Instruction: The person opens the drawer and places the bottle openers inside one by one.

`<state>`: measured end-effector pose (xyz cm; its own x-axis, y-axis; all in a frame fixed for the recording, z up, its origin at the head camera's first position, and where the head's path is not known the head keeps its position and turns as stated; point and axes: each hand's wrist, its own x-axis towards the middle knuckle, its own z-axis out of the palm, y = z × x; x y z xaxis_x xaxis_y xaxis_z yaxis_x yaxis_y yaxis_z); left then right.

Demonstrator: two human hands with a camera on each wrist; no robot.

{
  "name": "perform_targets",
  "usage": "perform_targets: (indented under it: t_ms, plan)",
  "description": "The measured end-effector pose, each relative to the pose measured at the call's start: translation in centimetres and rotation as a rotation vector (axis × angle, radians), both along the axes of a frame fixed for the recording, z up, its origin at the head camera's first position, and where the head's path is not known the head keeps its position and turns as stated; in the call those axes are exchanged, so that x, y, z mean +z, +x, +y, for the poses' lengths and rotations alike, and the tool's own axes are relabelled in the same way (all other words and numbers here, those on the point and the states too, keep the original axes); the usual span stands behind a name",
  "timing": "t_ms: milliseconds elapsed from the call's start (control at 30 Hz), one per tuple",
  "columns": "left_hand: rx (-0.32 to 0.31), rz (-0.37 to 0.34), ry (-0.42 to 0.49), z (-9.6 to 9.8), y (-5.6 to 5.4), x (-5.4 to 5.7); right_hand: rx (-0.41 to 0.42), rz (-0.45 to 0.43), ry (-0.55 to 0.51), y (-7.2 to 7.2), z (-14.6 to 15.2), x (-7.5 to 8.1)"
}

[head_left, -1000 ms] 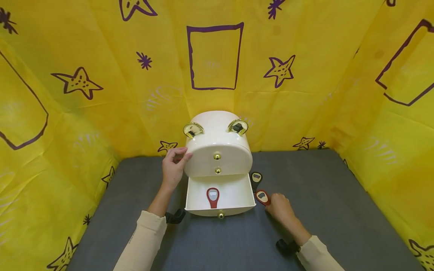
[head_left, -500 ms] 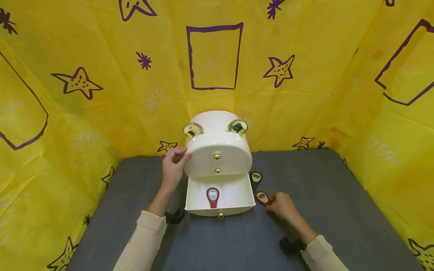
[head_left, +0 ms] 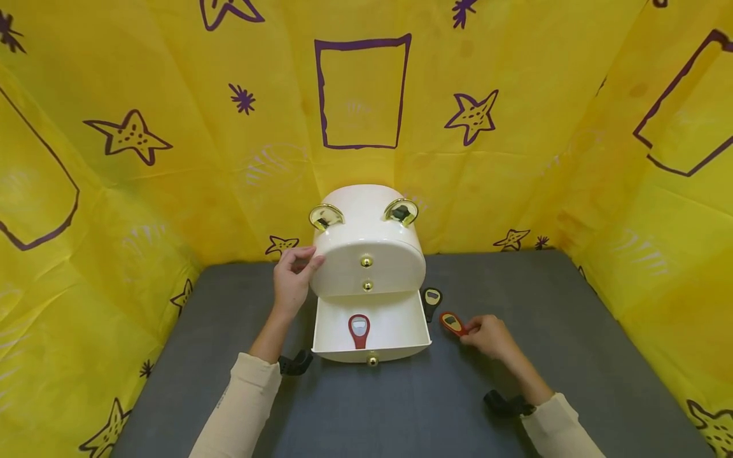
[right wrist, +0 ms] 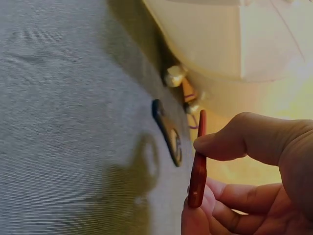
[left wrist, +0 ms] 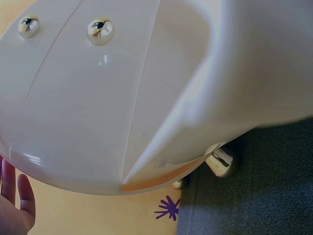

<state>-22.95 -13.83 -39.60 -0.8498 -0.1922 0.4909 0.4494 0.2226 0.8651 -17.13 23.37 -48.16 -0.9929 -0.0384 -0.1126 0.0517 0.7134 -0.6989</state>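
Observation:
A white drawer cabinet [head_left: 338, 277] with gold ears and knobs stands against the back wall, its bottom drawer [head_left: 397, 324] pulled out. My left hand [head_left: 290, 286] touches the cabinet's left side with thumb and fingertips; in the left wrist view only part of that hand [left wrist: 17, 208] shows. Inside the drawer lies a red bottle opener [head_left: 359, 332]. To the right of the drawer, my right hand [head_left: 494, 337] pinches the handle of another red bottle opener [head_left: 453, 324], seen edge-on between thumb and fingers in the right wrist view. A black bottle opener [head_left: 431, 298] lies beside the cabinet.
The dark grey table top [head_left: 366, 413] extends in front and to both sides. Yellow cloth walls [head_left: 229, 203] with purple drawings enclose it at the back and sides. The cabinet rests on small metallic feet [left wrist: 220, 161].
My right hand has drawn the red bottle opener a little rightward, away from the black bottle opener and the drawer. The left hand keeps its place on the cabinet.

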Motion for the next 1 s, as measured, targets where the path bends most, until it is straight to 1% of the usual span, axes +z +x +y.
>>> perform_targets:
  t_ms: [33,67,167,267,300,367,600,800,1000]
  plan:
    - [0.0,0.003,0.005,0.0,-0.1,-0.1,0.005,0.0,-0.002,-0.1,0.1,0.2]
    - [0.001,0.011,0.01,-0.1,-0.4,-0.5,0.006,-0.002,-0.005,-0.2,0.1,0.4]
    - [0.002,0.0,0.011,-0.2,-0.5,-0.6,0.011,-0.007,-0.027,-0.6,0.3,0.8]
    - [-0.004,-0.003,0.003,-0.1,-0.3,-0.5,0.009,-0.006,-0.044,-0.8,0.4,1.5]
    - [-0.005,-0.012,0.0,0.0,-0.1,-0.2,0.012,-0.001,-0.044,-0.9,0.4,1.8]
    - [-0.006,-0.002,-0.001,0.0,0.0,-0.1,0.016,0.005,-0.047,-1.0,0.4,2.3]
    - [-0.004,-0.01,-0.01,0.0,0.0,-0.1,0.009,0.018,-0.066,-1.2,0.2,4.0]
    - [-0.003,-0.002,-0.014,0.0,0.1,0.0,0.036,0.039,-0.055,-1.2,-0.2,5.1]
    - [-0.015,-0.017,-0.012,0.0,0.1,0.1,0.085,0.051,-0.064,-1.3,-0.9,6.2]
